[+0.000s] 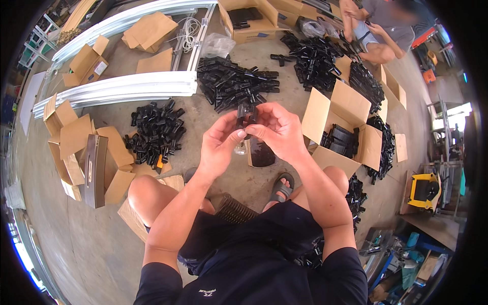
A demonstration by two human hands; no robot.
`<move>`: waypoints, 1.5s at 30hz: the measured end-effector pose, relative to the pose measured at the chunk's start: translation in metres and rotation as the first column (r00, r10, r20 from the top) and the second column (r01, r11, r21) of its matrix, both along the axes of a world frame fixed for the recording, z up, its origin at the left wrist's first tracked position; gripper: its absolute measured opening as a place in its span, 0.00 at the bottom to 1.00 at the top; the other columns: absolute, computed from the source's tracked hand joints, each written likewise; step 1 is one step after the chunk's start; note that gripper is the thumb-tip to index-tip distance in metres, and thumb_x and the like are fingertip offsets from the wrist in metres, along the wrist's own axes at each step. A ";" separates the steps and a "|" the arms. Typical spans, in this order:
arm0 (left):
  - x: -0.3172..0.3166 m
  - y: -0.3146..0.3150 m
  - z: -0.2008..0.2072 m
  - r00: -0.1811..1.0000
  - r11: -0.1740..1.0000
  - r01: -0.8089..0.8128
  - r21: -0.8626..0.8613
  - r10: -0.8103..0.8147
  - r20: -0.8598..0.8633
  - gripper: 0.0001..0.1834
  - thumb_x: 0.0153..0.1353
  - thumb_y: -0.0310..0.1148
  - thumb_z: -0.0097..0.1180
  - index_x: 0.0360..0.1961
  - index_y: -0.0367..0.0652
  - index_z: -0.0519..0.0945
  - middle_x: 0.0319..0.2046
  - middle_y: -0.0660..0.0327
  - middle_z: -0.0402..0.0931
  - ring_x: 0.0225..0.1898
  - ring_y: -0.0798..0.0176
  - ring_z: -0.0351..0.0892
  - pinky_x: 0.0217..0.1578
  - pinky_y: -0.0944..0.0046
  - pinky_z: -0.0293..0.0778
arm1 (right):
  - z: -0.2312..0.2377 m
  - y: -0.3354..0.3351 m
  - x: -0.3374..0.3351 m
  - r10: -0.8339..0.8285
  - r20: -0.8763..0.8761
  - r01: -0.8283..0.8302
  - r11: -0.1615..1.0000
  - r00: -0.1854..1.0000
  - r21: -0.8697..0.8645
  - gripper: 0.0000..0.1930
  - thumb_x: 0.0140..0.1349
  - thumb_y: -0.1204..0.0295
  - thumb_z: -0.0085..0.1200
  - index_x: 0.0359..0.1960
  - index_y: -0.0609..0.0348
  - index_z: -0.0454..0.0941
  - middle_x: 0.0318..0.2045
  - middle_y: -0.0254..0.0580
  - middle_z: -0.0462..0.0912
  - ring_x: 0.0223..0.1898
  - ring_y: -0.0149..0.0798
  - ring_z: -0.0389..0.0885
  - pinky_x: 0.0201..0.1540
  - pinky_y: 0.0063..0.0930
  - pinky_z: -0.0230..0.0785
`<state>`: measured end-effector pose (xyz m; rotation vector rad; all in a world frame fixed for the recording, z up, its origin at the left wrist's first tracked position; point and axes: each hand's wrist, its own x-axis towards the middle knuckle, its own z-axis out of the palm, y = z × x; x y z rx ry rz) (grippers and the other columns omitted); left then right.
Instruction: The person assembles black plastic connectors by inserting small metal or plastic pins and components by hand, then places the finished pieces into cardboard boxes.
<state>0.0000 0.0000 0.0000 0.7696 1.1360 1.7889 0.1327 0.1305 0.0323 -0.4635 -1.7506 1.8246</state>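
Note:
Close together in front of me, my left hand and my right hand are closed on small black plastic parts. One piece appears to be in each hand, and the two meet at the fingertips; fingers partly hide them. Just under the thumbs a small clear, shiny object shows, too small to name. Beyond the hands lies a heap of long black plastic parts. To the left is a pile of shorter black parts. An open cardboard box on the right has rows of black parts inside.
White metal profiles lie at the far left. Opened cartons and a long brown piece stand at left. More black parts are heaped at the far right, near a seated person. A yellow-framed tool stands at right.

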 end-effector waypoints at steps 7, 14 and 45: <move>0.005 0.003 0.000 0.999 1.000 0.027 -0.007 -0.027 -0.019 0.23 0.70 0.22 0.59 0.65 0.33 0.73 0.53 0.58 0.82 0.52 0.68 0.81 0.57 0.64 0.76 | 0.002 0.002 0.005 -0.040 -0.027 0.044 0.986 0.999 0.160 0.15 0.61 0.77 0.70 0.47 0.65 0.80 0.36 0.33 0.84 0.33 0.21 0.81 0.34 0.18 0.76; 0.000 -0.001 0.003 0.998 0.999 0.049 0.018 -0.048 -0.047 0.24 0.69 0.20 0.58 0.65 0.32 0.73 0.55 0.55 0.81 0.57 0.66 0.79 0.61 0.61 0.75 | 0.006 -0.002 0.000 0.008 -0.049 -0.001 0.989 0.999 0.146 0.15 0.63 0.78 0.68 0.50 0.66 0.79 0.40 0.36 0.80 0.38 0.25 0.82 0.34 0.19 0.77; -0.004 -0.010 0.014 0.989 0.997 0.067 0.048 -0.061 -0.133 0.23 0.68 0.22 0.62 0.62 0.30 0.75 0.53 0.55 0.82 0.54 0.66 0.81 0.56 0.63 0.78 | 0.009 -0.011 0.000 -0.019 -0.150 0.073 0.926 0.989 0.370 0.16 0.61 0.80 0.66 0.50 0.67 0.78 0.44 0.41 0.80 0.39 0.28 0.84 0.35 0.19 0.80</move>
